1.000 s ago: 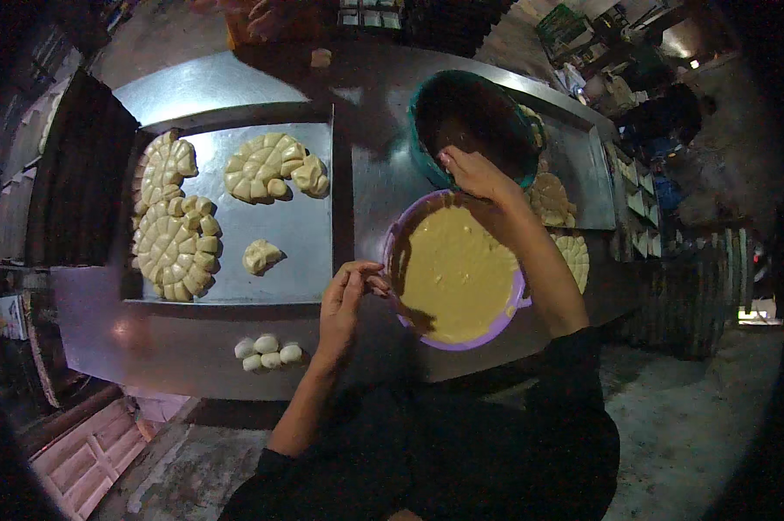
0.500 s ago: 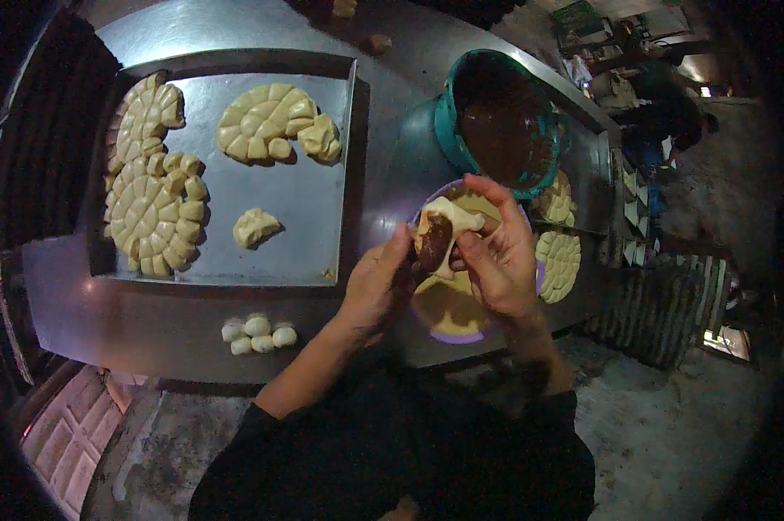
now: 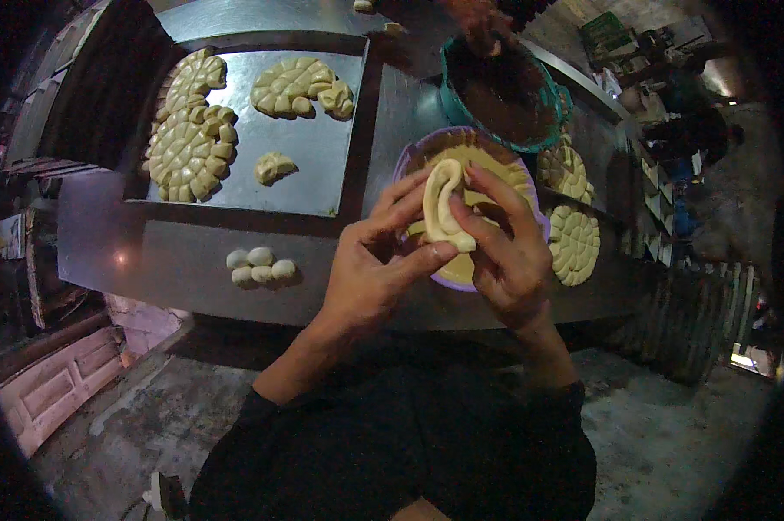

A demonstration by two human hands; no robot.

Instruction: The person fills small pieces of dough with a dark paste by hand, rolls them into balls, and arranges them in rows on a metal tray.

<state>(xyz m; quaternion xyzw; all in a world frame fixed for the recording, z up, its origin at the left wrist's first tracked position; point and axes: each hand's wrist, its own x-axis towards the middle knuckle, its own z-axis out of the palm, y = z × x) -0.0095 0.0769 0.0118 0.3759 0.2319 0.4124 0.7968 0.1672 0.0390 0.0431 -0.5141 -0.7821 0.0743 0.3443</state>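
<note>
Between both hands I hold a pale piece of dough (image 3: 445, 201), folded lengthwise with a seam along its middle; no dark filling shows. My left hand (image 3: 376, 252) grips its left edge and lower end with fingers and thumb. On the right side my right hand (image 3: 509, 239) pinches the dough's edge. Below the dough is a purple-rimmed bowl (image 3: 398, 167) with a yellowish content. Just beyond it stands a teal tub (image 3: 448, 94) holding a brown mass. Another person's hand (image 3: 479, 24) reaches over that tub's far rim.
A metal tray (image 3: 314, 178) at left bears rounds of segmented dough (image 3: 183, 161) and a loose lump (image 3: 274, 167). Several small white dough balls (image 3: 261, 265) lie near the table's front edge. More segmented rounds (image 3: 574, 245) sit to the right of the bowl.
The dough, earlier open over a brown filling, is now folded and the filling no longer shows. Another person's hand has appeared over the teal tub. My view has shifted.
</note>
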